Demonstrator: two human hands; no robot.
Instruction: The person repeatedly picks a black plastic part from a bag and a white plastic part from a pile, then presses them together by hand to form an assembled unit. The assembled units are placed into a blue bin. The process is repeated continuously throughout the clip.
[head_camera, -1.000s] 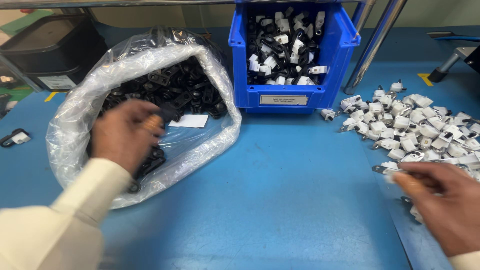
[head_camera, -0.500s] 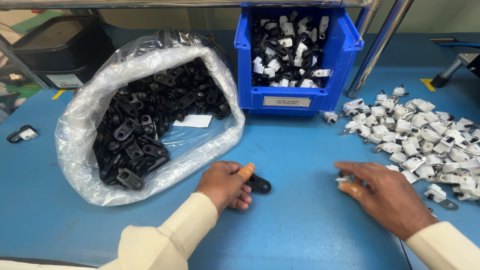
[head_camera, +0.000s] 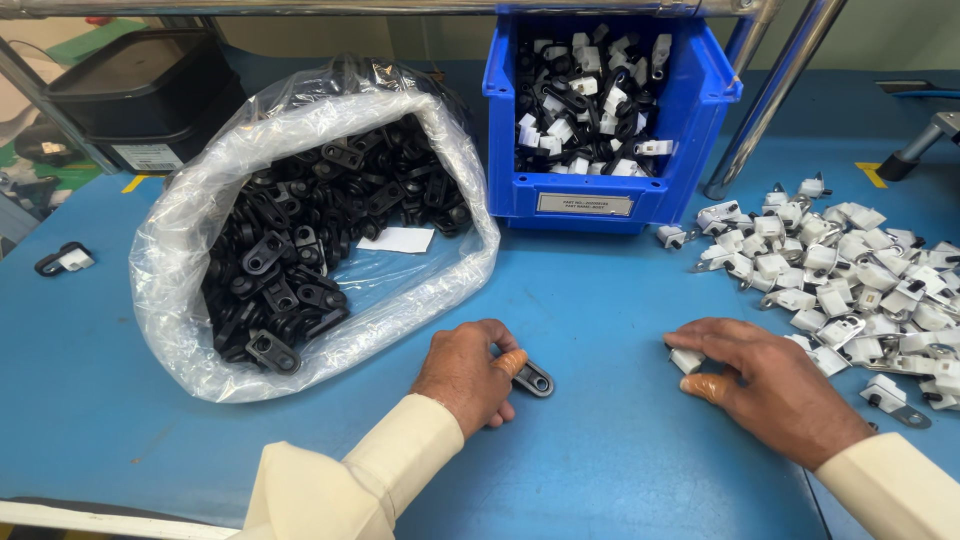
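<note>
My left hand (head_camera: 468, 375) rests on the blue table (head_camera: 590, 300) and pinches a small black plastic bracket (head_camera: 533, 379) between thumb and fingers. My right hand (head_camera: 765, 385) lies flat a little to the right, its fingers closed on a small white clip (head_camera: 686, 360). Both thumbs wear orange finger cots. A clear plastic bag (head_camera: 190, 230) full of black brackets sits to the left of my left hand. A heap of white clips (head_camera: 850, 270) spreads on the table beyond my right hand.
A blue bin (head_camera: 610, 190) with mixed black and white parts stands at the back centre. Metal frame tubes (head_camera: 770, 90) rise beside it. A black container (head_camera: 140, 90) sits back left; one assembled part (head_camera: 62, 260) lies at the far left.
Both hands have stayed on the table and edged slightly closer together; the left keeps the black bracket, the right now grips a white clip.
</note>
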